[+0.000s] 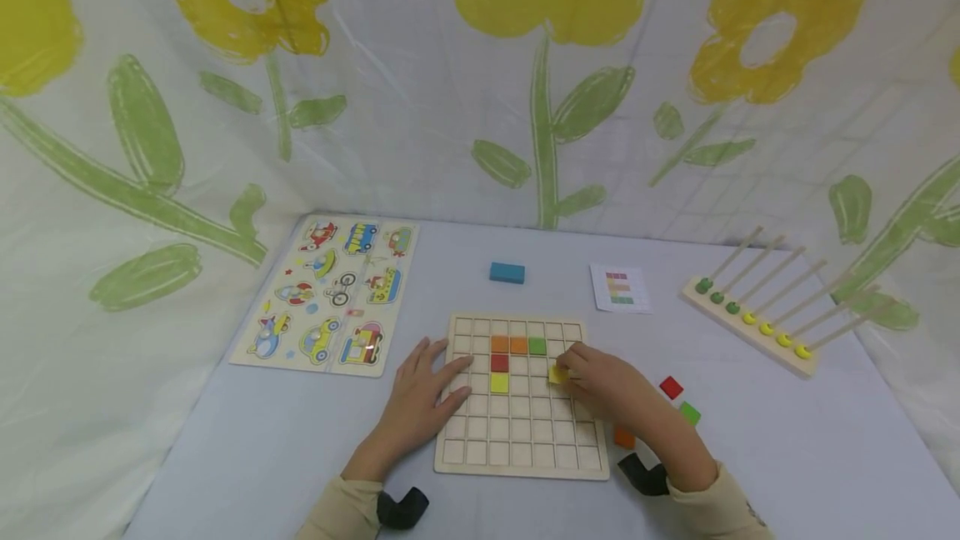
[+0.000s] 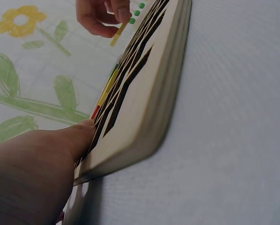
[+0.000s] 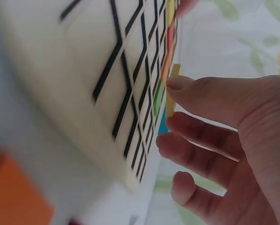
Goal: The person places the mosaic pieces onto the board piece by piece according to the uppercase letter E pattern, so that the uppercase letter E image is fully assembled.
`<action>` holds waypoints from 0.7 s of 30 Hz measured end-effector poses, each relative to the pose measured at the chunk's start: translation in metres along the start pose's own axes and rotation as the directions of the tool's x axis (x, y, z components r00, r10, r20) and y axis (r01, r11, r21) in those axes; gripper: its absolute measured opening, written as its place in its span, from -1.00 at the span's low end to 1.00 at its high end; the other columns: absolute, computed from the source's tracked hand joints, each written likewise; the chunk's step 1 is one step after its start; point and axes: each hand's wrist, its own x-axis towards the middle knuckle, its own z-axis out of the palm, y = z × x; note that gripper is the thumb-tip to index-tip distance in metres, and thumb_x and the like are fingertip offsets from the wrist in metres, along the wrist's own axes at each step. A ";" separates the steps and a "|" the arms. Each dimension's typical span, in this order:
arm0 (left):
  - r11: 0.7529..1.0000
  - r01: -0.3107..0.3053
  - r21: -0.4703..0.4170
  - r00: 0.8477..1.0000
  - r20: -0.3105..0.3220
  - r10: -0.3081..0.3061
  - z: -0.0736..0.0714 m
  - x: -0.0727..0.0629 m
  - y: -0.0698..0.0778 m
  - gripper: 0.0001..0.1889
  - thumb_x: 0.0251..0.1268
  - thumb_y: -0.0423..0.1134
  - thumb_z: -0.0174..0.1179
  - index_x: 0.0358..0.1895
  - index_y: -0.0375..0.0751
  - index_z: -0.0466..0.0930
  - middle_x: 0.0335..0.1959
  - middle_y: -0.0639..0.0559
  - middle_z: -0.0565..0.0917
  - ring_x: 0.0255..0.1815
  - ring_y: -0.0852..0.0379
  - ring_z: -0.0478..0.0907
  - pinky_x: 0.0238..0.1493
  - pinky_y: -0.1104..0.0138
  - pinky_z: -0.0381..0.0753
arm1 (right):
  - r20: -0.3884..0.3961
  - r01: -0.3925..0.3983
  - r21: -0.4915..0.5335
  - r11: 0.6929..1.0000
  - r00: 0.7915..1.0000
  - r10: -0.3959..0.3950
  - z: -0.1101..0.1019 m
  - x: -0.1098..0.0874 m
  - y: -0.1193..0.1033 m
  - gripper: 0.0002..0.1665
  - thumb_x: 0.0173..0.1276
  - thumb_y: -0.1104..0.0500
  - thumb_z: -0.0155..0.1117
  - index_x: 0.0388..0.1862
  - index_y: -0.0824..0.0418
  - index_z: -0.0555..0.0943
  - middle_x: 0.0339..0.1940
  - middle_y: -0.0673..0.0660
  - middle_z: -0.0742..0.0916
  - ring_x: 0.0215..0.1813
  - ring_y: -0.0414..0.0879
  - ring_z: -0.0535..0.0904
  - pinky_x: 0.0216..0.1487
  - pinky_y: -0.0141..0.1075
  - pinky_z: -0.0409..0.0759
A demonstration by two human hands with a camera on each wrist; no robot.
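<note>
A wooden grid board [image 1: 480,457] lies on the table, with two orange tiles, a green tile [image 1: 537,346], a red tile [image 1: 499,363] and a yellow tile [image 1: 499,382] set in its squares. My left hand [image 1: 422,394] rests on the board's left edge, fingers spread, thumb on the wood in the left wrist view. Over the right part of the board, my right hand [image 1: 603,382] pinches another yellow tile [image 3: 173,93] between thumb and index finger. That tile is held on edge just above the grid in the right wrist view, the other fingers loosely bent.
Loose red [image 1: 671,387], green [image 1: 690,413] and orange [image 1: 624,437] tiles lie right of the board. Behind it are a blue block [image 1: 507,272] and a pattern card [image 1: 620,288]. A vehicle puzzle [image 1: 330,298] lies left; a pegged bead rack [image 1: 750,325] stands right.
</note>
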 end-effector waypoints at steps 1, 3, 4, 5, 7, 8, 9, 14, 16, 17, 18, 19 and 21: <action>1.000 -0.003 -0.002 1.000 -0.002 0.003 0.000 0.000 0.000 -0.54 0.33 0.07 0.12 0.28 0.16 0.47 0.42 -0.12 0.25 0.53 -0.19 -0.06 0.42 -0.17 -0.02 | 0.001 0.024 -0.008 1.000 1.000 -0.024 0.001 0.002 -0.003 -0.68 0.26 0.05 0.36 -0.01 0.04 0.57 -0.12 -0.12 0.61 -0.22 -0.26 0.52 -0.11 -0.37 0.62; 1.000 -0.004 -0.003 1.000 -0.002 0.004 0.000 0.000 0.001 -0.54 0.33 0.07 0.12 0.28 0.16 0.47 0.42 -0.13 0.26 0.52 -0.19 -0.06 0.42 -0.16 -0.02 | 0.002 0.069 -0.025 0.997 0.998 -0.069 0.004 0.006 -0.009 -0.69 0.28 0.05 0.34 -0.02 0.04 0.58 -0.12 -0.11 0.61 -0.23 -0.25 0.52 -0.13 -0.39 0.61; 1.000 -0.002 -0.003 1.000 -0.002 0.002 0.000 0.000 0.001 -0.54 0.33 0.07 0.12 0.28 0.17 0.47 0.42 -0.13 0.26 0.52 -0.19 -0.06 0.42 -0.16 -0.02 | -0.001 0.086 -0.027 0.996 0.996 -0.086 0.005 0.008 -0.011 -0.70 0.28 0.05 0.34 -0.02 0.03 0.58 -0.13 -0.12 0.61 -0.23 -0.26 0.52 -0.14 -0.40 0.61; 1.000 0.000 -0.003 1.000 -0.001 0.000 0.000 0.000 0.001 -0.54 0.33 0.08 0.12 0.29 0.17 0.46 0.42 -0.13 0.26 0.53 -0.19 -0.06 0.42 -0.16 -0.03 | -0.005 0.103 -0.032 0.994 0.995 -0.103 0.006 0.009 -0.013 -0.71 0.28 0.06 0.34 -0.03 0.03 0.58 -0.13 -0.12 0.61 -0.23 -0.27 0.52 -0.14 -0.41 0.60; 1.000 0.003 -0.002 1.000 0.001 -0.003 0.000 0.000 0.001 -0.53 0.33 0.08 0.12 0.29 0.17 0.46 0.42 -0.12 0.25 0.53 -0.18 -0.07 0.42 -0.16 -0.03 | -0.012 0.123 -0.026 0.992 0.992 -0.123 0.008 0.012 -0.016 -0.74 0.30 0.08 0.33 -0.05 0.02 0.59 -0.16 -0.14 0.60 -0.24 -0.29 0.51 -0.15 -0.43 0.59; 1.000 0.004 -0.001 1.000 0.003 -0.004 0.000 0.000 0.001 -0.53 0.33 0.08 0.12 0.29 0.17 0.46 0.43 -0.12 0.25 0.53 -0.18 -0.08 0.42 -0.15 -0.04 | -0.015 0.128 -0.022 0.992 0.992 -0.128 0.008 0.014 -0.018 -0.76 0.30 0.07 0.32 -0.06 0.02 0.59 -0.18 -0.15 0.61 -0.25 -0.30 0.50 -0.17 -0.43 0.59; 1.000 0.005 -0.001 1.000 0.003 -0.005 0.000 0.000 0.001 -0.53 0.33 0.07 0.12 0.29 0.17 0.46 0.43 -0.12 0.25 0.53 -0.18 -0.08 0.42 -0.15 -0.04 | -0.018 0.133 -0.016 0.991 0.991 -0.134 0.009 0.016 -0.019 -0.77 0.30 0.08 0.32 -0.07 0.02 0.59 -0.19 -0.15 0.61 -0.26 -0.30 0.50 -0.17 -0.44 0.59; 1.000 0.001 0.000 1.000 0.002 -0.001 0.000 -0.001 0.001 -0.54 0.34 0.07 0.12 0.29 0.17 0.46 0.42 -0.12 0.25 0.53 -0.18 -0.08 0.42 -0.15 -0.04 | -0.014 0.144 -0.012 0.989 0.989 -0.145 0.011 0.021 -0.024 -0.78 0.29 0.07 0.34 -0.09 0.01 0.60 -0.20 -0.15 0.62 -0.24 -0.29 0.51 -0.14 -0.43 0.60; 1.000 0.000 0.000 1.000 0.000 0.000 -0.001 -0.001 0.001 -0.54 0.34 0.07 0.12 0.29 0.16 0.46 0.42 -0.12 0.25 0.53 -0.19 -0.07 0.42 -0.16 -0.03 | -0.009 0.144 -0.011 0.990 0.990 -0.144 0.011 0.023 -0.025 -0.78 0.29 0.08 0.34 -0.09 0.00 0.61 -0.20 -0.15 0.62 -0.22 -0.28 0.52 -0.13 -0.41 0.60; 1.000 0.000 -0.002 1.000 0.000 0.000 -0.001 0.000 0.002 -0.54 0.34 0.07 0.12 0.29 0.16 0.46 0.42 -0.12 0.25 0.53 -0.19 -0.07 0.42 -0.16 -0.03 | -0.007 0.145 -0.009 0.989 0.989 -0.145 0.011 0.024 -0.025 -0.78 0.29 0.08 0.34 -0.09 0.00 0.61 -0.19 -0.15 0.62 -0.21 -0.28 0.52 -0.12 -0.40 0.60; 1.000 0.000 -0.002 1.000 0.000 0.000 -0.001 0.000 0.002 -0.54 0.34 0.07 0.12 0.29 0.17 0.46 0.42 -0.12 0.25 0.53 -0.19 -0.07 0.42 -0.16 -0.03 | -0.006 0.148 -0.010 0.989 0.989 -0.148 0.011 0.025 -0.026 -0.78 0.29 0.08 0.34 -0.09 0.00 0.61 -0.20 -0.14 0.63 -0.21 -0.27 0.52 -0.12 -0.40 0.60; 1.000 0.001 -0.001 1.000 0.000 -0.001 -0.001 0.000 0.002 -0.54 0.34 0.07 0.12 0.29 0.17 0.46 0.42 -0.12 0.25 0.53 -0.19 -0.07 0.42 -0.16 -0.03 | -0.005 0.154 -0.010 0.988 0.988 -0.155 0.010 0.025 -0.027 -0.78 0.29 0.08 0.34 -0.09 0.00 0.61 -0.19 -0.14 0.63 -0.20 -0.27 0.52 -0.11 -0.39 0.60; 1.000 0.002 -0.002 1.000 0.001 -0.002 -0.001 0.000 0.001 -0.54 0.34 0.08 0.12 0.29 0.17 0.46 0.43 -0.12 0.25 0.53 -0.19 -0.08 0.42 -0.16 -0.03 | -0.008 0.167 -0.011 0.986 0.986 -0.167 0.009 0.026 -0.028 -0.78 0.28 0.09 0.34 -0.09 0.00 0.62 -0.20 -0.14 0.63 -0.20 -0.26 0.53 -0.11 -0.39 0.60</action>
